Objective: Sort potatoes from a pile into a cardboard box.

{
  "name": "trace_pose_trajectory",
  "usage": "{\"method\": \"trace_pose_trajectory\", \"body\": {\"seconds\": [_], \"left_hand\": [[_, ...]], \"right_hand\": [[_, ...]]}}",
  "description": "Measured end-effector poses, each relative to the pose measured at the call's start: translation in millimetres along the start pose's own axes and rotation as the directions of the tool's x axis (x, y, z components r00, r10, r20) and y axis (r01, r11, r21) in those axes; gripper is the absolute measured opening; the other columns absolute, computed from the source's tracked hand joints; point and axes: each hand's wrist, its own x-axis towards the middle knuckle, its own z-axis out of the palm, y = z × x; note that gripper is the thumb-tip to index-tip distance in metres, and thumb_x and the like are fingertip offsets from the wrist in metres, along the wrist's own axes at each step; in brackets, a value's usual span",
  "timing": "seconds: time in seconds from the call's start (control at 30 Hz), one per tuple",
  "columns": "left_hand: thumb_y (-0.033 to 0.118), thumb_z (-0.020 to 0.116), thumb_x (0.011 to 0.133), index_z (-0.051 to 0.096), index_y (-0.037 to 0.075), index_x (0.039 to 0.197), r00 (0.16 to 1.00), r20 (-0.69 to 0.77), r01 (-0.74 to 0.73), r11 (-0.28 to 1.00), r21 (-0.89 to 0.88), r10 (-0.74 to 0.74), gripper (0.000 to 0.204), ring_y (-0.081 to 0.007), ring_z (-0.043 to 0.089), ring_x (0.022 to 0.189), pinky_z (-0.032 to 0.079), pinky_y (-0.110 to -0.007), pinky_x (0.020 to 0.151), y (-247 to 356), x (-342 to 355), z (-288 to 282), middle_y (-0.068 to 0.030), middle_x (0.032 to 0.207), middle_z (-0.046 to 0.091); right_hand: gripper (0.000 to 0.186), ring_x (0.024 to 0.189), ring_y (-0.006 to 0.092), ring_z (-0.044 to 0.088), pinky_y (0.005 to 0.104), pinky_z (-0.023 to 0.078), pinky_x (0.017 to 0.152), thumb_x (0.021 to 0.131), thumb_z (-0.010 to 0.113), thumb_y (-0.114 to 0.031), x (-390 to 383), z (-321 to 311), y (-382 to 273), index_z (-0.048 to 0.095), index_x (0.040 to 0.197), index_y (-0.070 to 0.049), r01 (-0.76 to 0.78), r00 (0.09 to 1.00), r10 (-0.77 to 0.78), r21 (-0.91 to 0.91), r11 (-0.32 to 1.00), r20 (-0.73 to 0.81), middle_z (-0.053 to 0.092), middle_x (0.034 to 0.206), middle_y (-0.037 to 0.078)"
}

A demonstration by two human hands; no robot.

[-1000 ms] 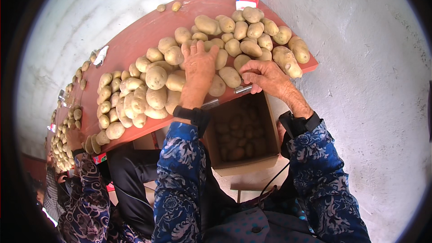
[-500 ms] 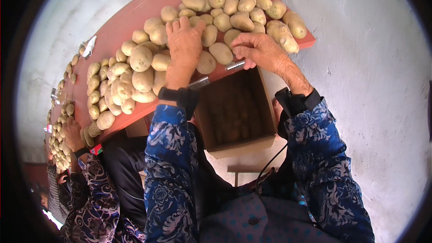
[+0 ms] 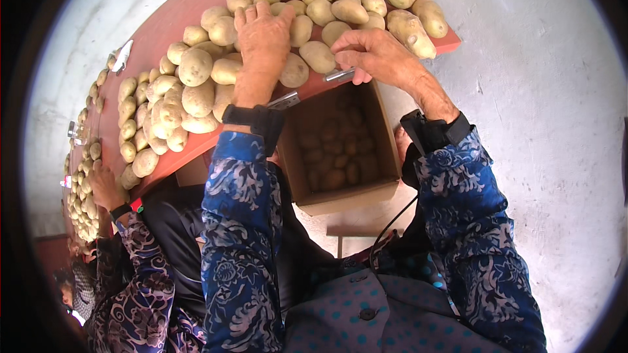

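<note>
potatoes (image 3: 196,65) (smooth, oval, tan) lie under the left hand (image 3: 263,39), grip spread flat; right hand (image 3: 373,55) pinches one potato (image 3: 318,56).

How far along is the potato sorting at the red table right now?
Done: the cardboard box under the table edge already holds a layer of potatoes.
In hand: the left hand lies flat on the pile, and the right hand is curled at the table edge above the box, beside a potato.
Left: many potatoes are spread along the red table, and the box is not full.
</note>
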Motion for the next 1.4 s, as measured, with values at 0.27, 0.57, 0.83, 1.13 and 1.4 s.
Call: {"method": "trace_pose_trajectory", "body": {"seconds": [0.27,0.57,0.83,1.13,1.4], "left_hand": [[0.011,0.063,0.075,0.068,0.015,0.09,0.992,-0.117,0.039,0.996,-0.082,-0.049,0.015,-0.0356,0.057,0.093,0.04,-0.055,0.099,-3,0,-5,-0.016,0.092,0.057],[0.009,0.072,0.067,0.061,0.018,0.099,0.975,-0.011,0.197,0.895,-0.4,-0.22,0.035,-0.0358,0.054,0.091,0.045,-0.047,0.079,12,-10,-69,-0.0126,0.093,0.054],[0.005,0.068,0.066,0.058,0.016,0.091,0.968,0.087,-0.099,0.674,-0.732,0.237,0.029,-0.0352,0.052,0.084,0.044,-0.045,0.073,63,-52,-98,-0.0122,0.088,0.047],[0.003,0.066,0.072,0.062,0.014,0.1,0.912,0.268,-0.044,0.725,-0.687,0.31,0.031,-0.0334,0.056,0.086,0.047,-0.044,0.075,77,-77,-79,-0.0107,0.093,0.054],[0.009,0.071,0.075,0.066,0.011,0.105,0.995,-0.08,0.007,0.86,-0.511,-0.055,0.031,-0.0342,0.055,0.097,0.047,-0.044,0.084,33,-54,-91,-0.0119,0.105,0.058]], "right_hand": [[0.029,0.063,0.0143,0.063,0.0272,0.051,0.058,0.092,0.061,-0.023,-7,-3,-8,0.064,0.108,0.0,0.001,1.0,0.002,0.087,0.996,-0.031,0.068,0.089,0.007],[0.026,0.063,0.0081,0.06,0.0229,0.05,0.059,0.096,0.06,-0.019,-12,-13,-1,0.062,0.116,-0.002,-0.008,0.996,0.019,0.116,0.993,-0.092,0.065,0.086,0.001],[0.024,0.064,0.0063,0.06,0.0214,0.049,0.058,0.096,0.062,-0.017,-9,-16,2,0.063,0.115,-0.003,-0.002,0.995,0.015,0.13,0.992,-0.103,0.064,0.089,0.001],[0.022,0.062,0.0098,0.061,0.0255,0.052,0.058,0.093,0.061,-0.014,-7,-10,-3,0.064,0.11,0.0,0.048,0.992,-0.03,0.148,0.988,-0.121,0.063,0.078,0.003],[0.022,0.062,0.0077,0.06,0.0225,0.049,0.057,0.094,0.061,-0.016,-5,-4,-8,0.064,0.111,-0.002,0.023,0.995,-0.014,0.091,0.996,-0.095,0.065,0.084,0.003]]}}
